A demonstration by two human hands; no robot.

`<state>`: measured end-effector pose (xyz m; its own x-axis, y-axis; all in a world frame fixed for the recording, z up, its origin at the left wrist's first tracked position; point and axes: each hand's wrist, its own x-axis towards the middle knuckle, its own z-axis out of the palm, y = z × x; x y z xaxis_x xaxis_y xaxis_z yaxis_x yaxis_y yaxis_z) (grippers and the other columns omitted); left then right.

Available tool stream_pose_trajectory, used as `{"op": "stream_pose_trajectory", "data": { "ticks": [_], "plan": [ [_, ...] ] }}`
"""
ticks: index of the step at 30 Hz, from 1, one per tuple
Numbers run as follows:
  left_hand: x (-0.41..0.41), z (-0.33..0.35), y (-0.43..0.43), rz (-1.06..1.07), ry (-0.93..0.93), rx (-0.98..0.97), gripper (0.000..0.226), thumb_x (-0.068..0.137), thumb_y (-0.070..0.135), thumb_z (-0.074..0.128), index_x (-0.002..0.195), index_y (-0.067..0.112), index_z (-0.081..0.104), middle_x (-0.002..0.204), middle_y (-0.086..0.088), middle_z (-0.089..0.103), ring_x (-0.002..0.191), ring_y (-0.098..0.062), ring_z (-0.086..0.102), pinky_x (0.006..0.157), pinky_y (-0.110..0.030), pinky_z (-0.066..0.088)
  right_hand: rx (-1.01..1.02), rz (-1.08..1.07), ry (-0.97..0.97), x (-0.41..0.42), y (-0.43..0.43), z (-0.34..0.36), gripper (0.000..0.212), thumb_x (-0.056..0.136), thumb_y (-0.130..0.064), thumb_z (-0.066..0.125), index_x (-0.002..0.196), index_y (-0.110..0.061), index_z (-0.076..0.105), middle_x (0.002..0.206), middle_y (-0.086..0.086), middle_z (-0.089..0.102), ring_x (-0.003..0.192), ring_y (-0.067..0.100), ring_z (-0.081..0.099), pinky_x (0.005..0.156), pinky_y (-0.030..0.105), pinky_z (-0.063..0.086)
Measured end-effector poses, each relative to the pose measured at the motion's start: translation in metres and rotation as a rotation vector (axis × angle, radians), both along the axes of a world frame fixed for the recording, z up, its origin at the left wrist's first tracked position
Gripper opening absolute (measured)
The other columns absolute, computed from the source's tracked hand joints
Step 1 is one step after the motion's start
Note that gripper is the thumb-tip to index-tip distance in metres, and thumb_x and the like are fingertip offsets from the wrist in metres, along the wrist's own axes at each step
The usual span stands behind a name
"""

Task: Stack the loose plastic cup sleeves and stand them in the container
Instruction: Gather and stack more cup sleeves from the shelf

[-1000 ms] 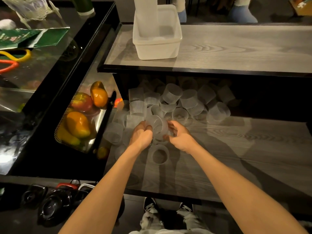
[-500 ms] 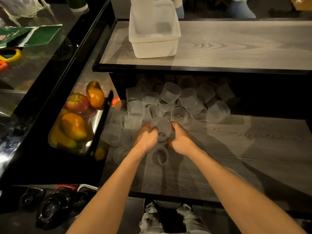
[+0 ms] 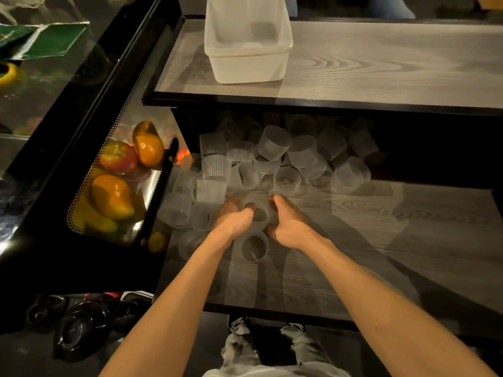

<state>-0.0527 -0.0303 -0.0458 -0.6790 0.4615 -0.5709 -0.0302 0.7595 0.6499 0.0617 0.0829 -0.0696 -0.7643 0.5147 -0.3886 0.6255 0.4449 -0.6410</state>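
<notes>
Both hands meet over the lower surface (image 3: 353, 240), near the middle of its left half. The left hand (image 3: 234, 220) and right hand (image 3: 288, 224) each close their grip on one ribbed, translucent cup sleeve (image 3: 258, 210), thumbs at its rim. Another sleeve (image 3: 254, 246) lies just beneath, toward the near edge. The loose pile of sleeves (image 3: 272, 156) spreads along the far-left part. The white container (image 3: 247, 61) stands on the upper surface (image 3: 381, 63), near its left edge.
</notes>
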Motion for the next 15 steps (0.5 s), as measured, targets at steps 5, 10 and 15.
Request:
{"op": "stream_pose_trajectory", "data": {
  "ticks": [5, 10, 15],
  "plan": [
    [-0.001, -0.004, 0.002, 0.039, -0.090, -0.051, 0.078, 0.089, 0.055, 0.057, 0.156, 0.023, 0.033, 0.158, -0.006, 0.042, 0.138, -0.033, 0.049, 0.111, -0.047, 0.046, -0.006, -0.005, -0.067, -0.001, 0.000, -0.005, 0.075, 0.080, -0.025, 0.079, 0.144, -0.021, 0.041, 0.146, 0.000, 0.046, 0.135, 0.023, 0.044, 0.112, 0.038, 0.041],
    [0.001, -0.009, 0.007, 0.037, -0.103, -0.115, 0.072, 0.092, 0.052, 0.052, 0.154, 0.021, 0.034, 0.153, -0.008, 0.049, 0.126, -0.032, 0.061, 0.107, -0.046, 0.050, 0.008, -0.062, -0.136, -0.005, 0.002, -0.003, 0.086, 0.077, -0.005, 0.077, 0.151, -0.019, 0.035, 0.154, 0.003, 0.034, 0.142, 0.026, 0.035, 0.116, 0.039, 0.037],
    [-0.002, -0.011, 0.009, 0.024, 0.068, -0.101, 0.034, 0.099, 0.026, 0.051, 0.131, 0.016, 0.056, 0.129, -0.011, 0.065, 0.111, -0.034, 0.067, 0.101, -0.044, 0.053, -0.057, -0.057, -0.010, -0.003, 0.004, 0.000, 0.073, 0.083, 0.000, 0.063, 0.149, -0.023, 0.043, 0.144, -0.003, 0.041, 0.135, 0.020, 0.044, 0.112, 0.036, 0.042]
  ]
}}
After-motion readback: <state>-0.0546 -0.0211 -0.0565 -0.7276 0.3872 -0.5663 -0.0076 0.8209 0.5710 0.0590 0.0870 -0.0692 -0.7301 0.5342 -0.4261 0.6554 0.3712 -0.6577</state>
